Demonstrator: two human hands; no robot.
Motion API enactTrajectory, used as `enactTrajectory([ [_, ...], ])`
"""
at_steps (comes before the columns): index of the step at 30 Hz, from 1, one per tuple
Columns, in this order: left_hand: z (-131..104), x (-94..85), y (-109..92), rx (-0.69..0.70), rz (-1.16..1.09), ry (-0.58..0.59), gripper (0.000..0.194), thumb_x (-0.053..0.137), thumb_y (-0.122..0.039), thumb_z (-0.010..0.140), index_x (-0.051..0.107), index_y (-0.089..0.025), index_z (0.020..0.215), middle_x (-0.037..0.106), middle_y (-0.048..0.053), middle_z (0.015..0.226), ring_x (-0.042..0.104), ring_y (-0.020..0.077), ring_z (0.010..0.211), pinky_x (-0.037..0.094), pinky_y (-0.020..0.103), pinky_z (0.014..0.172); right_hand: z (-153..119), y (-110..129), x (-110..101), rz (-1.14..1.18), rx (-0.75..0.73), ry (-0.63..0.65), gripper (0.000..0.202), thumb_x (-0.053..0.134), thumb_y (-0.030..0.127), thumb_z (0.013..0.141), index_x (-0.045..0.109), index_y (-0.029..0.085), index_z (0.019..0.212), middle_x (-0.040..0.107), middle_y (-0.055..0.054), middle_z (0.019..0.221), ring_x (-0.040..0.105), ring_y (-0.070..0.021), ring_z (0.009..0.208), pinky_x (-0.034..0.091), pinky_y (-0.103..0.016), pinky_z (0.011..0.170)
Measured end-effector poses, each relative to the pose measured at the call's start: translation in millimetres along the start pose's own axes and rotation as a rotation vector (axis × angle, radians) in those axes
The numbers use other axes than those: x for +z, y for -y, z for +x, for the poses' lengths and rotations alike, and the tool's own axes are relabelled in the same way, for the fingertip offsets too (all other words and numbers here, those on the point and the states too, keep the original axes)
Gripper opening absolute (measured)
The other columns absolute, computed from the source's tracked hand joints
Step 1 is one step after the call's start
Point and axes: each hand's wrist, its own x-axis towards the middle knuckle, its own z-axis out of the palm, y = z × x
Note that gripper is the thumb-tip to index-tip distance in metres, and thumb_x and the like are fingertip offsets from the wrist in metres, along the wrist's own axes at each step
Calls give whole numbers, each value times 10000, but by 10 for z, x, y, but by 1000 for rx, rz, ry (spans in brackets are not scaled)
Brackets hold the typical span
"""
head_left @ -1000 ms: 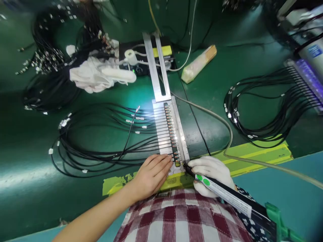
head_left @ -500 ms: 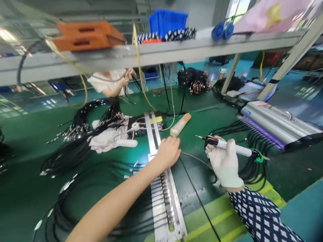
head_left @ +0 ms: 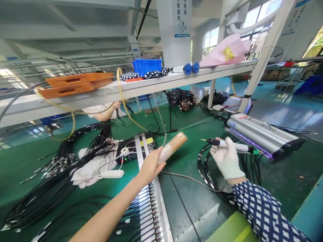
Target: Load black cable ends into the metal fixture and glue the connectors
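Note:
My bare left hand [head_left: 150, 165] is closed around the near end of a translucent whitish tube with a tan end [head_left: 174, 146], raised and tilted above the green bench. Beneath that forearm runs a long metal strip fixture [head_left: 161, 205] with a row of black cables [head_left: 133, 201] laid across it. My right hand [head_left: 227, 159], in a white glove, grips a white-and-black pen-shaped tool [head_left: 236, 146] with a thin needle tip pointing left. A coil of black cable [head_left: 208, 168] with white tags lies below and left of the glove.
A silver lamp housing [head_left: 264, 132] glowing purple stands at right over cables. At left are cable bundles [head_left: 42, 198], white gloves [head_left: 93, 169] and a black control box [head_left: 130, 151]. A shelf [head_left: 161, 83] with orange trays [head_left: 78, 84] crosses overhead. Behind it shows another person's arm [head_left: 104, 114].
My left hand has taken hold of the tube and lifted it off the bench. The right hand still holds the pen-shaped tool. The camera view has tilted upward.

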Motion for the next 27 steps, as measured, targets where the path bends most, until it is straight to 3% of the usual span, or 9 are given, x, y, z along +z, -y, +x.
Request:
enactTrajectory([
  [5, -479, -163, -33, 138, -61, -137, 628, 529, -328, 964, 238, -184, 1502, 533, 187, 1354, 561, 302, 1202, 481, 484, 994, -77, -208, 210, -110, 8, 63, 386, 806, 507, 704, 667, 161, 803, 680, -13, 743, 585, -112, 569, 516, -214, 482],
  [13, -901, -173, -304, 63, -163, -75, 648, 525, -301, 964, 198, -238, 1520, 513, 164, 1375, 544, 293, 1214, 469, 474, 1019, -194, -489, 403, -332, 148, 269, 323, 792, 474, 711, 682, 173, 752, 689, -25, 730, 568, -125, 567, 368, -208, 411],
  [17, -1055, -193, -405, -23, -284, -40, 647, 509, -316, 971, 179, -262, 1525, 482, 153, 1423, 516, 296, 1258, 443, 478, 1054, -179, -610, 439, -442, 271, 382, 260, 756, 424, 755, 728, 188, 860, 714, -19, 825, 572, -119, 589, 362, -201, 430],
  [19, -1102, -195, -451, -83, -367, -37, 631, 507, -327, 968, 198, -258, 1513, 464, 150, 1450, 491, 299, 1297, 419, 480, 1082, -210, -713, 461, -482, 352, 440, 291, 725, 458, 788, 733, 201, 925, 728, -31, 907, 643, -164, 731, 461, -220, 524],
  [21, -1135, -205, -515, -130, -455, -33, 617, 523, -339, 950, 247, -235, 1492, 451, 151, 1468, 467, 306, 1327, 390, 482, 1109, -265, -808, 478, -509, 422, 498, 358, 677, 516, 837, 709, 234, 1056, 727, -33, 1058, 664, -210, 978, 542, -272, 731],
  [24, -1136, -242, -647, -202, -609, -24, 602, 578, -336, 895, 351, -192, 1434, 501, 146, 1412, 499, 301, 1282, 396, 457, 1095, -305, -904, 496, -546, 554, 574, 506, 533, 644, 907, 593, 297, 1269, 679, -30, 1243, 581, -234, 1228, 498, -377, 995],
  [27, -1041, -254, -752, -349, -692, -35, 541, 614, -315, 845, 452, -181, 1344, 597, 116, 1239, 586, 275, 1103, 475, 416, 962, -220, -978, 560, -593, 785, 603, 549, 476, 687, 909, 560, 297, 1287, 671, -43, 1270, 575, -241, 1255, 450, -405, 1083],
])
